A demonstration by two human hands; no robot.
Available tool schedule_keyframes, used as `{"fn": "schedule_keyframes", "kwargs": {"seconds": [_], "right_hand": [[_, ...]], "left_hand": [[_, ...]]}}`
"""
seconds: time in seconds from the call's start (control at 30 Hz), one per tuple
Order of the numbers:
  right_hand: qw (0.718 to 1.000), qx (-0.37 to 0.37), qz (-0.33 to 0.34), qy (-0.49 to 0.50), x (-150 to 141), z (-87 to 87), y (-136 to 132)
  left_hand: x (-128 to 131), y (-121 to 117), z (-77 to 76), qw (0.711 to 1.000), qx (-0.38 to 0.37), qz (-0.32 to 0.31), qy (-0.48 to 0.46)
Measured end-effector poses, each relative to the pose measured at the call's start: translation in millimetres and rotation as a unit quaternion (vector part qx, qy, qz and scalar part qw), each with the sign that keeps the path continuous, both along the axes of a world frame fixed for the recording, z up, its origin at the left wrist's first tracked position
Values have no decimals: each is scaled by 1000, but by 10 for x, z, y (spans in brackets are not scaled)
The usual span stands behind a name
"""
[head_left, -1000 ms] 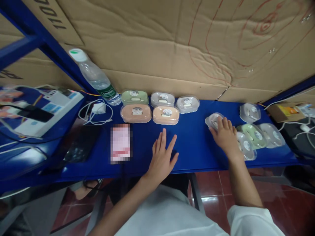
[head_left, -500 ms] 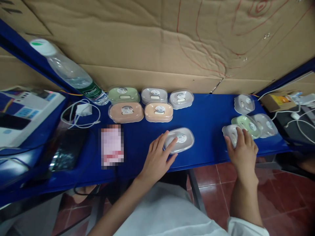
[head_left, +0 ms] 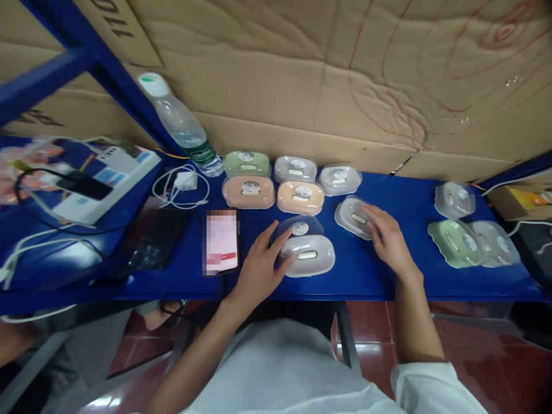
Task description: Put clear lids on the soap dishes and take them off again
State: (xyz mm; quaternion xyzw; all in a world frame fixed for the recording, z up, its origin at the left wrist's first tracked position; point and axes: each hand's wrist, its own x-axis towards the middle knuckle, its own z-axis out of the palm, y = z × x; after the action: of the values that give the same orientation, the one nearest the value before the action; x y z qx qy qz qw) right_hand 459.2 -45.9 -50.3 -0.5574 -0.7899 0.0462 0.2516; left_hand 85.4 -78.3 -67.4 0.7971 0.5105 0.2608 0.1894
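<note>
My left hand (head_left: 262,265) is at the left end of a pale grey soap box, thumb against its oval base (head_left: 317,257) and fingers by its clear lid (head_left: 301,226). The lid sits displaced behind the base, a round sticker on it. Over the right end of another grey soap box (head_left: 354,217) my right hand (head_left: 388,237) curls its fingers; this box is turned at an angle. Behind them stand a green box (head_left: 246,165), two grey boxes (head_left: 295,169) (head_left: 340,180), a brown-pink box (head_left: 249,192) and a peach box (head_left: 301,197), all clear-lidded.
At the right are a green box (head_left: 456,244) and two grey boxes (head_left: 495,244) (head_left: 454,199). A phone (head_left: 222,241), a white charger with cable (head_left: 185,180) and a water bottle (head_left: 185,129) are at the left. Cardboard (head_left: 267,75) backs the blue table.
My right hand has brought a grey box from the right group to the middle. The box at my left hand now has its lid shifted back off the base. The view has turned left.
</note>
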Motion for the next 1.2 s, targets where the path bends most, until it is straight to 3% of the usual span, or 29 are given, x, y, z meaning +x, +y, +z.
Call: {"fn": "schedule_keyframes", "kwargs": {"seconds": [0.1,0.2,0.37,0.43,0.63,0.97,1.07,1.2], "right_hand": [[999,36,-22,-31,28,12,273],[991,81,-53,-94,-68,56,300],[992,46,-11,-121,-385,-30,121],[992,34,-11,-122,-450,-96,101],[997,27,22,-65,-432,-119,113],[985,132,-53,-97,-188,-130,225],[983,158,-84,-40,-156,-7,108],[994,108,-7,33,-334,97,-281]], "left_hand": [[31,75,18,999,21,36,16],[81,-15,98,995,88,46,16],[219,-315,162,987,102,-77,93],[284,-349,148,983,103,-91,123],[465,-233,155,978,133,-119,109],[897,-37,54,966,218,-123,62],[1038,22,10,965,232,-121,30],[1130,126,-35,970,200,-128,-49]]}}
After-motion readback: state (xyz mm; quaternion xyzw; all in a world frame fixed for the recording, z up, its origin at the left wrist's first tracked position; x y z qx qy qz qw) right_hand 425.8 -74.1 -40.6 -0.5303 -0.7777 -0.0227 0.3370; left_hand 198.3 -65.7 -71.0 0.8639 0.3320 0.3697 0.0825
